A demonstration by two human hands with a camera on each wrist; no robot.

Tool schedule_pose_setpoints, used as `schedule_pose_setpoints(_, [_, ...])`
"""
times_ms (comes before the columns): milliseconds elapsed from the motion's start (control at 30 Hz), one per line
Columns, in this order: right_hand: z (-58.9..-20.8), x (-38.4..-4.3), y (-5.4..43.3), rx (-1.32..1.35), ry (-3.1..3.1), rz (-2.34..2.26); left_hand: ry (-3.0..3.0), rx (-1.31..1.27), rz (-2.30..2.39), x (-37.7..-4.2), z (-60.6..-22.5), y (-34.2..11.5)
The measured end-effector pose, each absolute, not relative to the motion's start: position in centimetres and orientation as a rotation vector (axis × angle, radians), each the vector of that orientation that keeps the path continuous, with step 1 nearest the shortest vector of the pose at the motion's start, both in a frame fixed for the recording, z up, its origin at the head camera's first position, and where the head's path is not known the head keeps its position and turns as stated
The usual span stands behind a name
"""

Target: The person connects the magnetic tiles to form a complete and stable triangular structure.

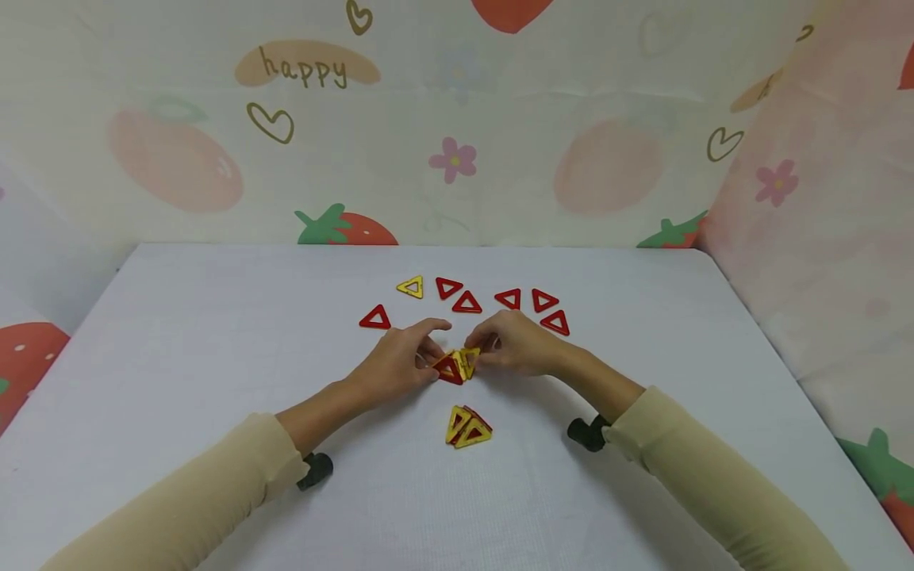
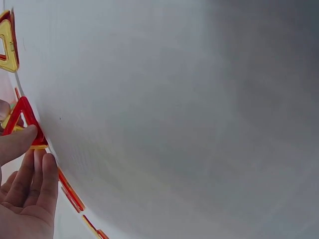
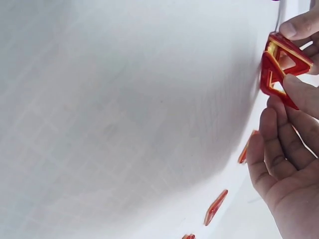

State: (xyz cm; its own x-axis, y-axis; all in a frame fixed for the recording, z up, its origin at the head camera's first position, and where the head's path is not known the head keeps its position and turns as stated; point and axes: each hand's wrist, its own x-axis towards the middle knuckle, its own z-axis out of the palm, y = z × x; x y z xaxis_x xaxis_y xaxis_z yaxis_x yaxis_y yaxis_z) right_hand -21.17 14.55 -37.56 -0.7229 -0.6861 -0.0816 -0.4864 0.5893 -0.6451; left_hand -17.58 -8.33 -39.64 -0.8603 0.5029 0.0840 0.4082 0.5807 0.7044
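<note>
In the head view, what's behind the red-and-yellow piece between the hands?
Behind the piece: white tabletop, then one red triangle, with another farther back to its left. The piece's far side and whatever lies directly beneath it cannot be seen there; the piece itself covers them.

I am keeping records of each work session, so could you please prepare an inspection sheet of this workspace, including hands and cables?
Surface: white table, pieces on it.
Job's things: one red-and-yellow piece between the hands; assembled triangles nearer the person; six loose red triangles and one loose yellow triangle beyond the hands.
Clutter: nothing seen.
Left hand: holds the red-and-yellow piece, thumb on its red side.
Right hand: pinches the same piece.
Wrists: dark devices under both.
Cables: nothing seen.
Surroundings: pale backdrop printed with strawberries, hearts, flowers and "happy".
</note>
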Motion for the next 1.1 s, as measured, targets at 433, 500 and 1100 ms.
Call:
schedule_pose_setpoints(433, [-37.5, -21.2, 14.1, -0.921, 2.501, -0.891, 2.682, 0.793, 1.146, -17.7, -39.7, -8.4])
schedule_pose_setpoints(500, [-37.5, -21.1, 14.0, -0.916, 2.497, -0.902, 2.680, 0.796, 1.151, -17.7, -39.8, -8.4])
schedule_pose_setpoints(1100, [-37.7, -20.7, 13.1, -0.936, 2.450, -0.920, 2.672, 0.800, 1.166, -17.7, -39.8, -8.4])
